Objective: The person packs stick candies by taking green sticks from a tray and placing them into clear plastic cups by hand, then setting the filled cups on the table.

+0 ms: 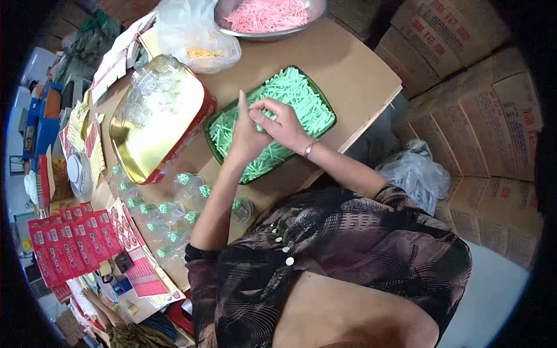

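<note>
My left hand [248,134] and my right hand [284,125] meet over a dark green tray [330,119] heaped with short light-green sticks [290,87]. The left thumb points up and away from me, while its other fingers are mostly hidden. Curled fingers of the right hand press against the left palm; what lies between the hands is hidden. A bracelet [310,149] circles the right wrist. Beside my left forearm stand several small clear cups [173,211] with green sticks in them.
Left of the tray, a gold-lined tin [145,156] holds clear cups [154,87]. Beyond are a plastic bag [194,35] with yellow pieces and a metal bowl [278,33] of pink sticks. Red packets [72,240] lie left. Cartons [476,116] stack right. Another person's arm [101,307] shows lower left.
</note>
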Available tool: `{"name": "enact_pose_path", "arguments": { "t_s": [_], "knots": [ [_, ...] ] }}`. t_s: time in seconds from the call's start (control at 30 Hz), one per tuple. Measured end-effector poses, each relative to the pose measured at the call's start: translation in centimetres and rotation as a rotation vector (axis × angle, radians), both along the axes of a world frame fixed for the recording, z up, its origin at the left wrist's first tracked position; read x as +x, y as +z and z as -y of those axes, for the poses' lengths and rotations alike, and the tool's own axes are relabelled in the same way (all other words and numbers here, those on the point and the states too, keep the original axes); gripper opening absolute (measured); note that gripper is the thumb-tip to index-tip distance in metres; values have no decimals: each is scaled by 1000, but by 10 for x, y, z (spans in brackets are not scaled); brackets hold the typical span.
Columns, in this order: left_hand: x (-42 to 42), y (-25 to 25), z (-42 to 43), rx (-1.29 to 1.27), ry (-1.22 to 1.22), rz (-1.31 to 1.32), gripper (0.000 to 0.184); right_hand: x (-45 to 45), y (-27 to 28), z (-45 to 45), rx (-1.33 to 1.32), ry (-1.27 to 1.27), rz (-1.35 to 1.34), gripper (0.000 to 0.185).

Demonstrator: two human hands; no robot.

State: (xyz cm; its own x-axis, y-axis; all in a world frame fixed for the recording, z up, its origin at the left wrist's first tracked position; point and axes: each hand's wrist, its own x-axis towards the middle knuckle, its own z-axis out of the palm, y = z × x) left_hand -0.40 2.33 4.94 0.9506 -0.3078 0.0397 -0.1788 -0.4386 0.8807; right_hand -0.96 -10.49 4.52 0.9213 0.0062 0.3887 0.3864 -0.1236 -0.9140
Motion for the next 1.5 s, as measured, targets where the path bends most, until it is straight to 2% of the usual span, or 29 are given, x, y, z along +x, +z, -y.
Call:
{"name": "enact_pose_path", "arguments": {
  "t_s": [0.07,0.1,0.17,0.23,0.27,0.33,0.4,0.43,0.5,0.67,0.77,0.83,0.9,0.93,1.0,1.03,1.17,1.37,1.5],
  "knots": [
    [-2,-5,4,78,-12,60,107,4,-5,5,-89,-13,-32,17],
    [-4,0,6,77,0,9,111,6,-8,6,-92,-12,-69,15],
    [-4,5,7,226,38,-83,106,10,-14,9,-76,-43,-98,13],
    [-10,4,-1,487,-5,147,98,9,-14,15,-37,-132,-90,13],
    [-13,10,-2,482,-2,210,87,11,-12,18,-44,-176,-142,13],
    [-16,11,-3,329,61,335,76,13,-13,22,92,-162,-145,15],
    [-19,16,5,19,122,368,65,7,14,18,156,-180,-122,17],
    [-24,23,15,-156,159,310,51,9,14,15,189,-145,-161,17],
    [-27,30,30,-312,192,237,36,8,5,2,291,-72,-133,15],
    [-12,23,37,-229,284,332,27,6,19,1,182,-170,2,16],
    [-13,24,39,-230,220,327,27,7,11,12,137,-200,63,14],
    [-15,24,34,-45,173,237,29,9,9,18,83,-198,-78,10],
    [-18,30,31,197,230,190,30,13,5,27,95,-252,-88,10],
    [-14,24,30,191,228,201,30,15,5,31,93,-255,-76,10],
    [-4,8,27,294,314,883,26,16,4,34,132,-266,-57,11],
    [-5,10,28,292,317,884,26,13,6,31,129,-264,-56,11],
    [-22,23,40,-102,313,504,20,-2,21,6,370,-108,-172,14],
    [-14,29,36,-155,342,513,17,1,22,3,270,-68,-108,13],
    [-20,37,54,-262,433,776,19,4,9,-3,220,-185,11,12]
  ]
}}
